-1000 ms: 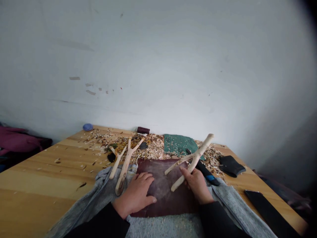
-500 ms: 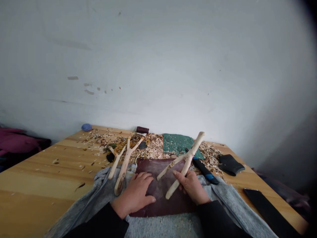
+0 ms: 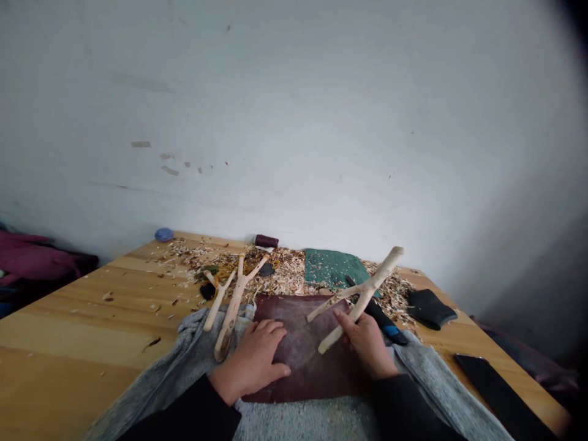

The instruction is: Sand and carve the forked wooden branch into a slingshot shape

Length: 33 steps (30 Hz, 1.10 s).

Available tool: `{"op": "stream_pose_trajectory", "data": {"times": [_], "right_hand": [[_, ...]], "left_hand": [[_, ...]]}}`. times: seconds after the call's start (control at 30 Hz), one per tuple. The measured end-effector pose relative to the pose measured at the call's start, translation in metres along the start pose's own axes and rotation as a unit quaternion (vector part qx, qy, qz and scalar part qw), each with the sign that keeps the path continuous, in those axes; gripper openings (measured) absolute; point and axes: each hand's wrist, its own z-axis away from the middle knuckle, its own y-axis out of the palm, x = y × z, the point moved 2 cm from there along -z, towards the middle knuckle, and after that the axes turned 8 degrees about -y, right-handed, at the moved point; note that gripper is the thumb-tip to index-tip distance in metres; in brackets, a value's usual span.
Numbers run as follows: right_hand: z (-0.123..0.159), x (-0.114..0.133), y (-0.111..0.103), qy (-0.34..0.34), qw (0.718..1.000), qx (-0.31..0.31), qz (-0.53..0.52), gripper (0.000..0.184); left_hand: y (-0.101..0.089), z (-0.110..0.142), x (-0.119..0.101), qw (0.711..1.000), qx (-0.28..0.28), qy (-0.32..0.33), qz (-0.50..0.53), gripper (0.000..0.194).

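My right hand [image 3: 367, 346] grips a peeled, pale forked branch [image 3: 362, 297], holding it upright and tilted over a dark maroon leather sheet [image 3: 316, 380]. My left hand [image 3: 250, 361] lies flat on that sheet, its fingers slightly apart and holding nothing. Just beyond its fingers are two more peeled forked sticks, one thin [image 3: 217, 300] and one longer [image 3: 232, 309], lying side by side. The longer stick's lower end is close to my left thumb side.
A grey knitted cloth [image 3: 303, 422] covers my lap. Beyond lie wood shavings [image 3: 285, 275], a green mat [image 3: 333, 268], a blue-handled knife [image 3: 383, 324], a black sheath [image 3: 428, 308] and a black strip [image 3: 500, 398] on a pine table [image 3: 68, 312] against a white wall [image 3: 294, 122].
The forked branch and my right hand swung left, then back right, ending near their position of one second ago. My left hand has stayed on the leather.
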Motion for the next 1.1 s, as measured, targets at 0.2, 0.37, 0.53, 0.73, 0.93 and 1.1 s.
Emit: {"op": "stream_pose_trajectory", "data": {"times": [0.2, 0.37, 0.53, 0.73, 0.93, 1.1], "right_hand": [[0.015, 0.012, 0.021, 0.004, 0.995, 0.097, -0.037, 0.045], [-0.001, -0.005, 0.003, 0.010, 1.000, -0.008, -0.001, 0.044], [-0.016, -0.018, -0.018, 0.015, 0.995, -0.086, 0.037, 0.046], [0.003, -0.005, 0.009, 0.005, 0.999, 0.040, -0.008, 0.045], [0.010, 0.004, 0.017, 0.003, 0.997, 0.071, -0.022, 0.045], [-0.011, -0.012, -0.010, 0.015, 0.999, -0.045, 0.018, 0.045]], "left_hand": [[0.001, -0.001, 0.000, 1.000, 0.000, 0.005, -0.008, 0.056], [0.001, -0.001, 0.001, 1.000, -0.003, 0.004, -0.009, 0.055], [0.002, -0.001, 0.002, 1.000, -0.001, 0.001, 0.000, 0.057], [0.005, -0.003, 0.003, 1.000, -0.008, 0.006, -0.002, 0.056], [0.002, -0.002, 0.001, 1.000, -0.005, 0.006, -0.009, 0.056], [0.002, -0.001, 0.002, 1.000, -0.006, 0.004, -0.005, 0.055]]}}
